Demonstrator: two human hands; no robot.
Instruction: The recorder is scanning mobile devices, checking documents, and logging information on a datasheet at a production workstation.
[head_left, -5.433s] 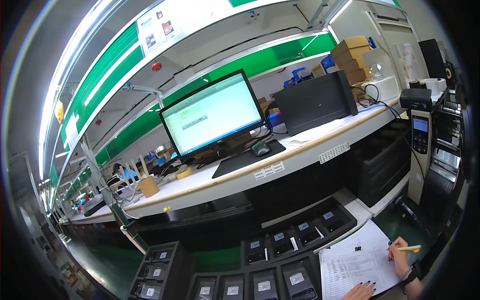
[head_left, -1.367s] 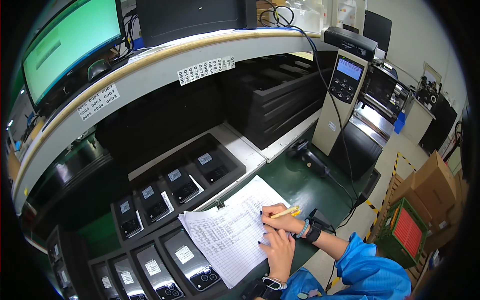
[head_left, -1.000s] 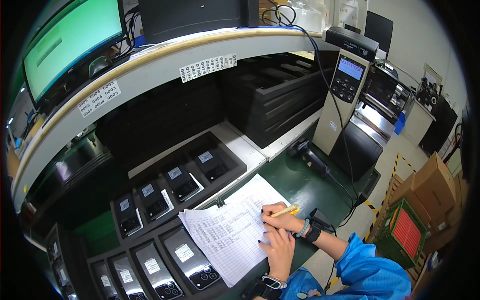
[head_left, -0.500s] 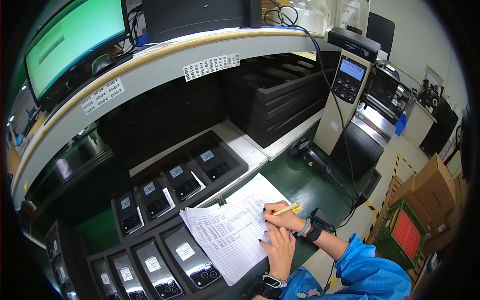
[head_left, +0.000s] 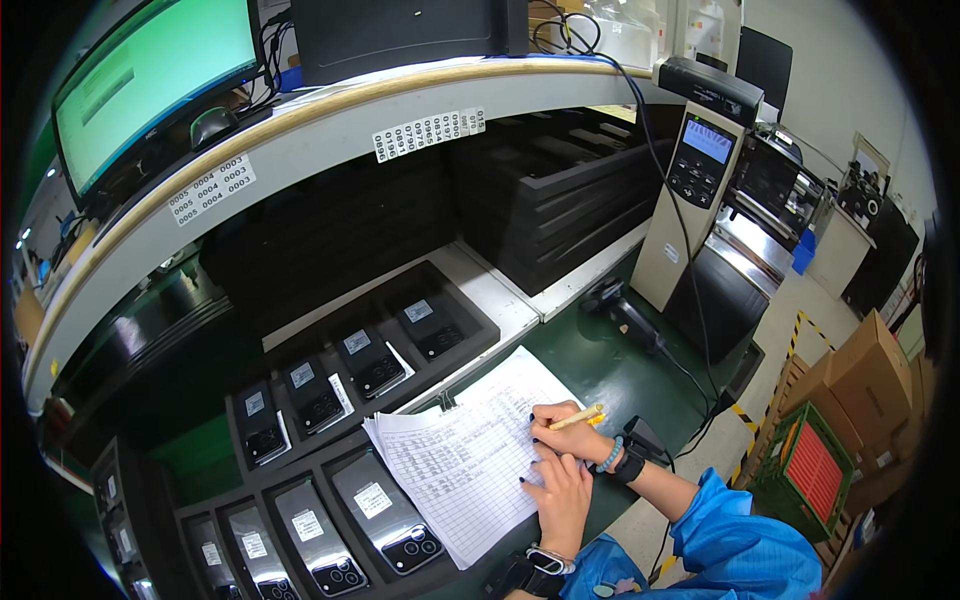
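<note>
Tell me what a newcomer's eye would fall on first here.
Probably the white sheets at lower centre, where the right hand holds a yellow pen and the left hand lies just below it. Next might come the phones in black trays, left of and behind the sheets. The glowing green monitor at upper left also stands out.

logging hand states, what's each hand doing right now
Left hand: open, resting on the gridded paper sheets, holding nothing.
Right hand: closed around a yellow pen.
</note>
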